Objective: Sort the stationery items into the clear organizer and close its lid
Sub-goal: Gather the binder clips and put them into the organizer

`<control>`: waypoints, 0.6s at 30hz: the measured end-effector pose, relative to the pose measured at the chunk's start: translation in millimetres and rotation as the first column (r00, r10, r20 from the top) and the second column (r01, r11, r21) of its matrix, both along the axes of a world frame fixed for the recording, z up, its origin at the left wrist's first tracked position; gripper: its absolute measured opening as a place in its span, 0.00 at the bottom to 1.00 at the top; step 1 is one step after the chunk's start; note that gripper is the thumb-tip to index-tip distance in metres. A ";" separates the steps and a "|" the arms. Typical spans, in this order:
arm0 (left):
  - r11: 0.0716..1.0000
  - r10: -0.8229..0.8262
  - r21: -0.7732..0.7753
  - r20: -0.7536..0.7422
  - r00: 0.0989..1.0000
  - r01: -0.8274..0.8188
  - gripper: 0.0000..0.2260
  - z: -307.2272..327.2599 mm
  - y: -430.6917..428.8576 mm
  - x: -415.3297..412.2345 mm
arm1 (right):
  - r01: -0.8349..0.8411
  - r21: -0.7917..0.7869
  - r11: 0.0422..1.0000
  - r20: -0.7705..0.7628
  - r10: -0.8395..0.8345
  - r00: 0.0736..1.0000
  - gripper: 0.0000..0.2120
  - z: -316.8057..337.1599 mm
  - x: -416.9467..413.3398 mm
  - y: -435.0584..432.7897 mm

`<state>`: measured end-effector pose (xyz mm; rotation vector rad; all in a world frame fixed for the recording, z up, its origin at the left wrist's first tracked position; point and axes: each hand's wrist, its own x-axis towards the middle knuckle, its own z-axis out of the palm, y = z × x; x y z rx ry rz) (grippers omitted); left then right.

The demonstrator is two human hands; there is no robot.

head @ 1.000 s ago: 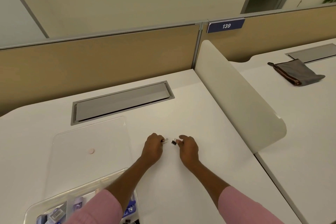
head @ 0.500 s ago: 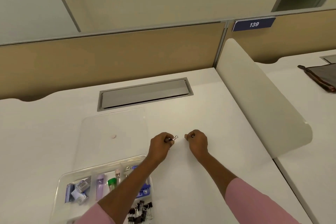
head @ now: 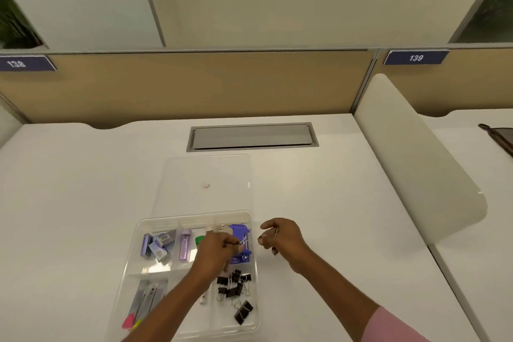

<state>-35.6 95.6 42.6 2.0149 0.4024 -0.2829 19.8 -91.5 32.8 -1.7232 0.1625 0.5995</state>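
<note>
- Where the white desk spread widest, bore everything else, with a grey cable hatch set flush near its far edge.
- Stood curved and cream at the right, as a divider between this desk and the next.
- Lay flat and open just beyond the tray, as the clear lid, a small pink spot near its middle.
- Sat near the front edge, as the clear organizer, split into compartments: small purple boxes far left, a lilac tube next, a blue stapler far right.
- Reached over the organizer's far-right compartments, as the left hand, fingers pinched together on a thin metal piece too small to name.
- Hovered just right of the organizer's rim, as the right hand, fingers curled loosely with thumb and forefinger apart; could not tell whether anything was held.
- Lay heaped in the near-right compartment, as black binder clips.
</note>
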 end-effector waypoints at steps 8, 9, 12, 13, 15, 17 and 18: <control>0.993 -0.082 0.089 -0.027 0.996 0.084 0.02 -7.4 19.9 -46.7 | -0.171 -0.117 0.978 0.076 0.181 0.981 0.09 4.8 -51.3 29.2; 0.992 -0.085 0.095 -0.029 0.996 0.087 0.02 -8.3 21.8 -49.7 | -0.170 -0.121 0.978 0.073 0.180 0.981 0.09 5.9 -56.3 30.8; 0.979 -0.144 0.141 -0.031 0.989 0.147 0.03 -11.7 26.9 -57.4 | -0.166 -0.149 0.975 0.073 0.178 0.981 0.09 9.3 -69.4 35.8; 0.972 -0.170 0.158 -0.031 0.985 0.172 0.04 -12.8 28.4 -59.4 | -0.162 -0.159 0.974 0.076 0.176 0.981 0.09 10.4 -73.4 37.4; 0.959 -0.208 0.186 -0.042 0.977 0.212 0.06 -14.9 30.8 -62.7 | -0.148 -0.193 0.970 0.087 0.167 0.982 0.10 12.3 -80.9 40.5; 0.946 -0.241 0.209 -0.055 0.969 0.247 0.06 -16.0 32.7 -65.0 | -0.140 -0.238 0.961 0.108 0.169 0.980 0.09 13.6 -88.0 43.3; 0.939 -0.261 0.218 -0.052 0.964 0.266 0.06 -16.2 33.3 -65.4 | -0.141 -0.256 0.956 0.123 0.177 0.977 0.09 14.0 -91.2 44.5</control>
